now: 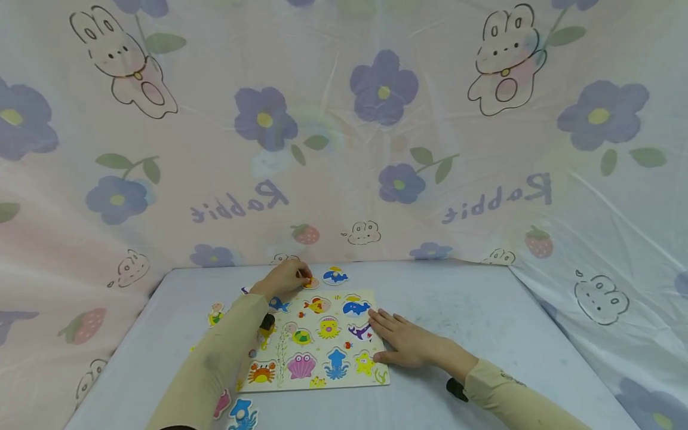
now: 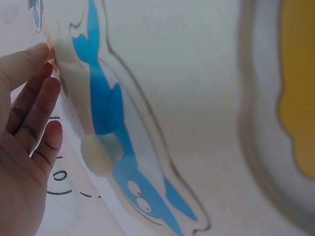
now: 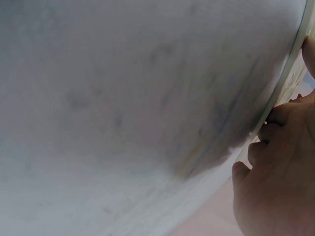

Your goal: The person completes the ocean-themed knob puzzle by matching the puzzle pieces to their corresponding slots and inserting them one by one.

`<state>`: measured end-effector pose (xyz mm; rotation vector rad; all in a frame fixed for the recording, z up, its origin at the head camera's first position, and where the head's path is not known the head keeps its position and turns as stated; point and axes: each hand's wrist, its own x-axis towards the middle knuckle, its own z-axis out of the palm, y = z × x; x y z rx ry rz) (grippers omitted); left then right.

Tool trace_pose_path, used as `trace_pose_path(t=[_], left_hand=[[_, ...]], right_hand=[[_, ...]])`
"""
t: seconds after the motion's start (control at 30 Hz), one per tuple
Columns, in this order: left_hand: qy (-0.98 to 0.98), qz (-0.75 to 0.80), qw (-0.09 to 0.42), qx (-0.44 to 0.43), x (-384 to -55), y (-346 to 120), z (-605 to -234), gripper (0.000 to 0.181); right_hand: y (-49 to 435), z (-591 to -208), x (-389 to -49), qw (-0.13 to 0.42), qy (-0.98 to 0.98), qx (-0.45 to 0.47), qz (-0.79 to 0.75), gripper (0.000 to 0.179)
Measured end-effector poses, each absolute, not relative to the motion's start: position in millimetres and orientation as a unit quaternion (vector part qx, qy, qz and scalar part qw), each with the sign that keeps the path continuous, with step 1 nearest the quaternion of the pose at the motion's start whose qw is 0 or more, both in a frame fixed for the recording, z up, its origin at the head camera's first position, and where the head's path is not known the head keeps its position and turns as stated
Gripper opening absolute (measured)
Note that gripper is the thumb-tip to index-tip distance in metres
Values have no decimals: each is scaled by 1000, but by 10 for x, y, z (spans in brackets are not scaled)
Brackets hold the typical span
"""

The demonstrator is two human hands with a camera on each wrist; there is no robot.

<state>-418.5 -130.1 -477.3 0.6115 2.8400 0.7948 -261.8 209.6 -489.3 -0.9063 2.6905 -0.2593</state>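
Backdrop: Pale sheet (image 1: 322,60) hanging behind a white desk (image 1: 457,304), printed with two full-length rabbits (image 1: 131,71) and purple flowers (image 1: 384,88).
Puzzle board: Cream board (image 1: 352,382) lying flat on the desk, one in all. We count eleven sea-creature designs (image 1: 301,365) on it: three along the top, four in the middle, four below.
Left hand: Reaching past the board's far edge, the left hand (image 1: 283,278) has its fingers pinching the fish piece (image 1: 312,283), as far as we can tell; the grip is partly hidden.
Right hand: Lying across the board's right edge, the right hand (image 1: 403,345) has its fingers extended, grasping nothing.
Loose pieces: We count five clearly, one of each: the fish piece; a whale piece (image 1: 335,276) just beside it; a turtle piece (image 1: 216,315) left of the board; a pink piece (image 1: 221,404) and a squid piece (image 1: 243,415) near its lower left corner. Two more scraps of colour are too hidden to name.
Knobbed shark: One blue shark (image 2: 104,105) at the board's upper left bears a round knob (image 2: 101,152).
Step in hand: We judge this to be picking up a piece.
Next move: It seems to call for lifting the fish piece and turning it to match its outline, with the board kept steady.
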Motion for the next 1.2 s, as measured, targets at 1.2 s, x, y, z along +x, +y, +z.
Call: trace_pose_path(t=[1.2], left_hand=[[931,217,30,293,-3745,-1195,-4570,4]], right_hand=[[2098,-4884,-2611,145,931,-321,-94,91]])
